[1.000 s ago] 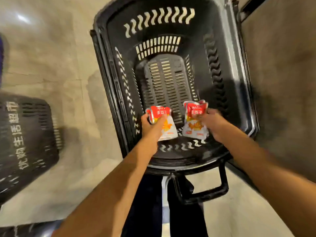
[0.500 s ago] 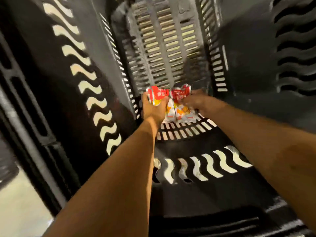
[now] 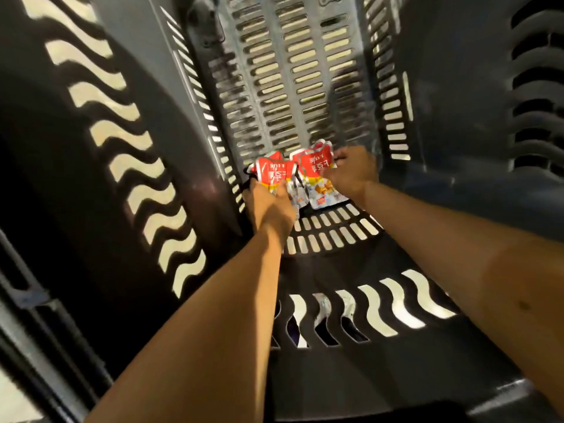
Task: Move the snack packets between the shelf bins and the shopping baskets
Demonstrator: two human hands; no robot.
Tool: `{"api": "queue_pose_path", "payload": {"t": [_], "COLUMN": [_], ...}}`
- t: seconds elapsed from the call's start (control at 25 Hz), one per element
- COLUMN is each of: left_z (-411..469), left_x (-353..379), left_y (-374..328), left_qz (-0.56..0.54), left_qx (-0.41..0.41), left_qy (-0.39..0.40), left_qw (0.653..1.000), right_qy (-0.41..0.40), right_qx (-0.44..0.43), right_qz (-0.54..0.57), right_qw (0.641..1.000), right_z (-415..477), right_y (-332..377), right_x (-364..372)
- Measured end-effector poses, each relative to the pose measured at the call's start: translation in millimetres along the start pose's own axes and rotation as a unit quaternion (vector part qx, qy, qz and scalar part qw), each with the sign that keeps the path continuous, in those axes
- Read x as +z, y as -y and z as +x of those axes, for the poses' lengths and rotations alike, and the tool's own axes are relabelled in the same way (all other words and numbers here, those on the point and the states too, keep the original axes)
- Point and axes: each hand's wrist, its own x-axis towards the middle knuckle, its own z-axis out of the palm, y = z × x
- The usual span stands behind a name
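Both your hands are deep inside the black basket (image 3: pixel 128 209), at centre frame, just above its slotted floor (image 3: pixel 274 71). Your left hand (image 3: pixel 268 206) is curled round the lower part of the left packet (image 3: pixel 274 172): the red top of the packet sticks out beyond your fingers toward the upper part of the frame, and the white lower end is mostly hidden behind the hand. Your right hand (image 3: pixel 354 172) pinches the right packet (image 3: pixel 317 164) at its right edge, near the red band; the packet lies to the left of that hand, and its white-and-orange end reaches down toward the near edge of the floor. The two packets sit side by side between your hands, with their edges touching or overlapping in the middle. The print on both reads upside down from your view. Can't tell whether either packet rests on the floor or hangs just over it. Wavy cut-outs run along the basket wall at left and across the lower centre.
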Motion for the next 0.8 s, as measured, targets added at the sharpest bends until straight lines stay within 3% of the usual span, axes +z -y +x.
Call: {"api": "queue_pose_path", "payload": {"t": [0.28, 0.44, 0.68, 0.8], "left_z": [-12.5, -14.8, -53.8, -104.3], "left_x": [-3.6, -7.1, -39.5, -75.1], "left_y": [-12.1, -14.0, -31.3, -50.9], "left_qz": [-0.020, 0.029, 0.101, 0.176], "left_qx": [-0.034, -0.024, 0.025, 0.100], "left_qy": [-0.035, -0.041, -0.012, 0.010], "left_qw": [0.999, 0.998, 0.995, 0.979], "right_qy": [-0.007, 0.002, -0.008, -0.015], "right_qx": [-0.053, -0.077, -0.069, -0.083], "right_qz": [-0.048, -0.156, -0.200, -0.164], "right_qw": [0.997, 0.985, 0.977, 0.983], "right_z": [-5.3, -5.5, -49.7, -106.9], "right_y": [-8.5, -4.2, 19.3, 43.7], "right_x": [15.4, 14.0, -19.0, -51.9]}}
